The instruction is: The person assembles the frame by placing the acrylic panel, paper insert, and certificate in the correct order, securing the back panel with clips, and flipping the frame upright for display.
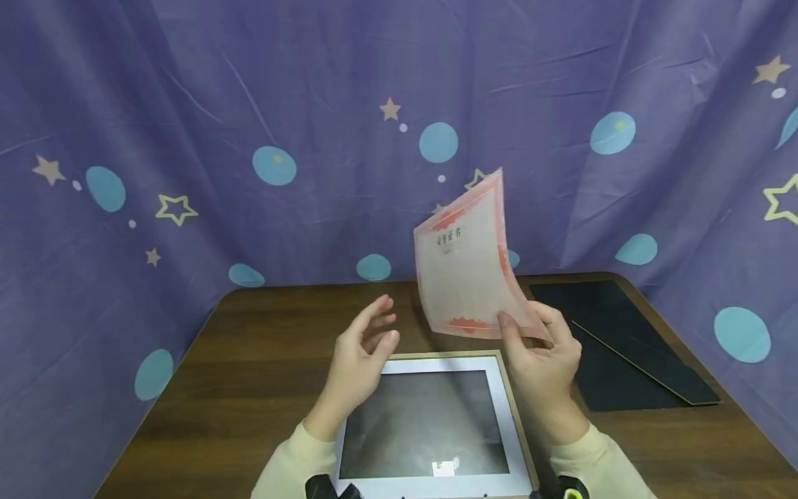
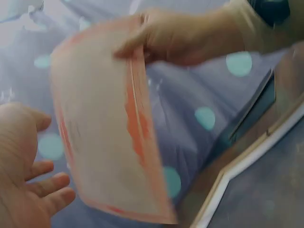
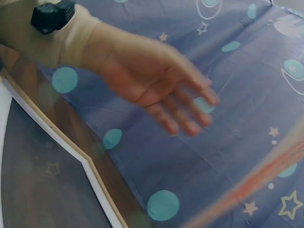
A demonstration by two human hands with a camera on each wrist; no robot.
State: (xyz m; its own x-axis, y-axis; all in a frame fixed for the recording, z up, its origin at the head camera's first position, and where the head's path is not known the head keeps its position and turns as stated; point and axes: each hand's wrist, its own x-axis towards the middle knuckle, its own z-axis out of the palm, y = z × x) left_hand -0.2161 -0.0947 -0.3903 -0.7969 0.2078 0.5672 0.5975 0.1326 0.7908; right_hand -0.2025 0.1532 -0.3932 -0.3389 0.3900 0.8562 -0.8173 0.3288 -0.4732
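A certificate sheet [image 1: 464,277], white with a pink-red border and a printed heading, stands raised and slightly bowed above the table. My right hand [image 1: 541,357] pinches its lower right corner between thumb and fingers. To the left of the sheet, my left hand [image 1: 361,353] is held with fingers spread and loosely bent, touching nothing; the left wrist view shows a gap between this hand [image 2: 28,166] and the paper [image 2: 99,118]. Below both hands lies a picture frame [image 1: 503,402] with a light wood edge, a white inner border and a dark, glossy panel.
A black backing board [image 1: 623,346] with a thin diagonal edge across it lies at the right of the brown wooden table [image 1: 218,388]. Behind the table hangs a purple curtain [image 1: 337,90] with stars and blue dots.
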